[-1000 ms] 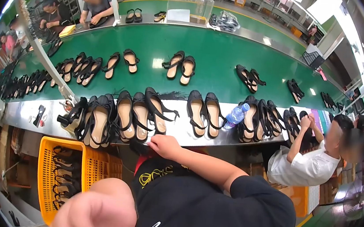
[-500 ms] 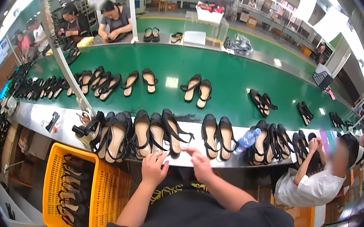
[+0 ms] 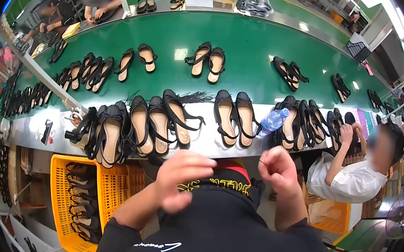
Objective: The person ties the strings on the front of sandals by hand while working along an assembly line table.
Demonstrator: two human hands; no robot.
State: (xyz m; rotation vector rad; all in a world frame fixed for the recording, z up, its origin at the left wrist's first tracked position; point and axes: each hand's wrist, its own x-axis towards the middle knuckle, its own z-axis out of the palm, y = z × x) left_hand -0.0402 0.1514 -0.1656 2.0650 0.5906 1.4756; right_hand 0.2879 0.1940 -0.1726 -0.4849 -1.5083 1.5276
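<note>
Holds the left hand [image 3: 179, 178] low in front of the body, with fingers parted and loosely stretched, gripping nothing. Holds the right hand [image 3: 280, 168] farther to the right, with thumb and fingers drawn together on what looks like a thin dark strand [image 3: 263, 163], too small to make out surely. Touches no shoe with either hand. Has a yellow basket [image 3: 59, 194] of black shoes [image 3: 83, 204] down on the left, below the near edge of the desk [image 3: 29, 130].

Has the slanted sandal [image 3: 180, 121] on the desk, just ahead of the left fingers: heel toward the body, toe pointing away and leaning left, long axis running mostly straight out from the chest. Stands closer to it with the left hand than with the right. Has the right hand nearer to the pair of sandals [image 3: 245, 122] ahead and to its left, also heels in and toes away, with a water bottle [image 3: 272, 122] just right of them.

Faces, beyond the desk, a green belt [image 3: 241, 54] with more sandals [image 3: 215, 66] and loose black strings [image 3: 195, 97] along its near edge. Sits beside a co-worker [image 3: 346, 178] in a white shirt on the right.
</note>
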